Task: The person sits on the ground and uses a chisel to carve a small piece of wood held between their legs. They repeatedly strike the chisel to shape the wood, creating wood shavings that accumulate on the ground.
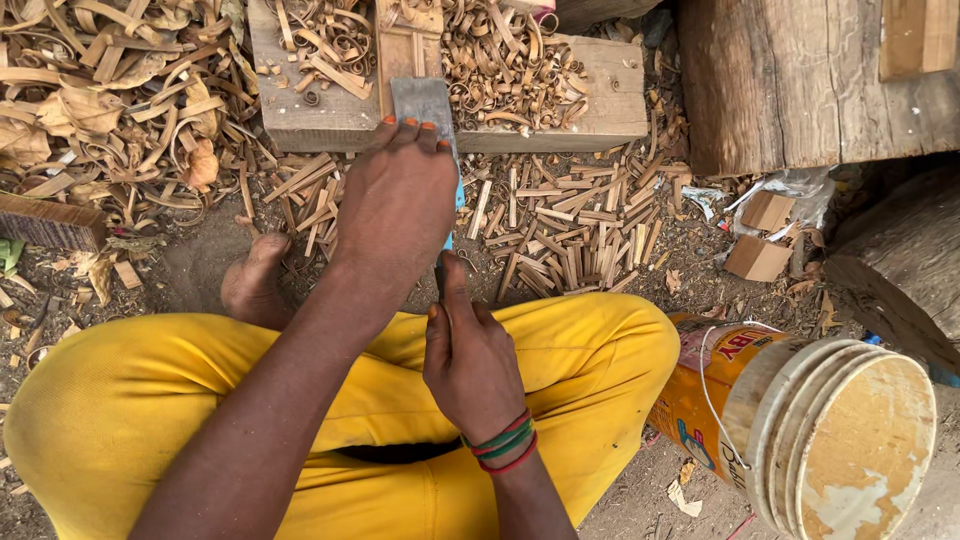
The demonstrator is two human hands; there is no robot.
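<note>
Sitting cross-legged in yellow trousers (pixel 150 400) on the dirt ground (pixel 690 270), this person has a flat grey metal blade (pixel 425 105) with a worn, dull face lying across a wooden block (pixel 560 110). Left hand (pixel 395 205) presses down on the blade, fingers curled over it. Right hand (pixel 470 360) is clenched around what looks like the handle end, mostly hidden, hard to say. Curly wood shavings (pixel 120 100) and short split sticks (pixel 570 225) lie all around, plus a tipped bucket (pixel 800 420).

Dirt ground (pixel 200 265) (strewn) with wood shavings (pixel 120 110), block (pixel 560 110), bucket (pixel 800 420).
</note>
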